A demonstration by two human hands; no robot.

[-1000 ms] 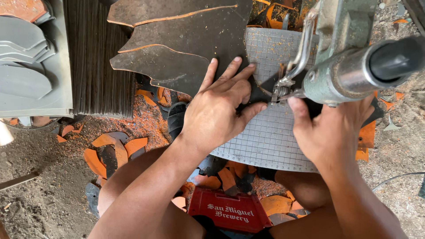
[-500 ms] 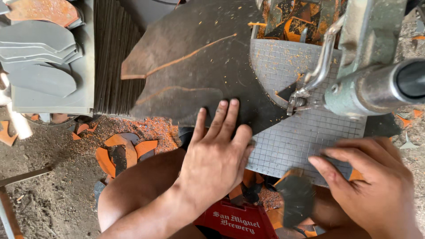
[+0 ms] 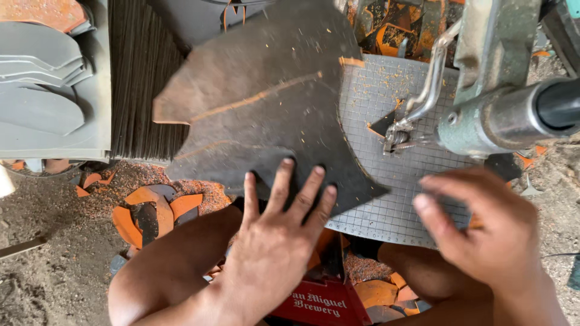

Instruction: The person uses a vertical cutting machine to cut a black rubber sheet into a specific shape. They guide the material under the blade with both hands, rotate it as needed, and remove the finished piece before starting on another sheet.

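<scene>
A large dark sheet (image 3: 266, 115) with jagged cut edges and orange cut lines lies over the left part of a round gridded machine table (image 3: 386, 199). My left hand (image 3: 275, 238) rests flat on the sheet's near edge, fingers spread. My right hand (image 3: 483, 232) hovers blurred over the table's near right side, fingers apart, holding nothing. The grey-green cutting machine head (image 3: 501, 108) with its small blade foot (image 3: 396, 136) stands just right of the sheet.
Stacked grey cut sole shapes (image 3: 42, 90) lie at the left beside a dark ribbed stack (image 3: 142, 84). Orange and black offcuts (image 3: 154, 211) litter the dirt floor. A red crate (image 3: 320, 305) sits between my knees.
The dark sheet has slid left, away from the blade. My left hand moved down to its near edge. My right hand left the table by the blade and now hovers free.
</scene>
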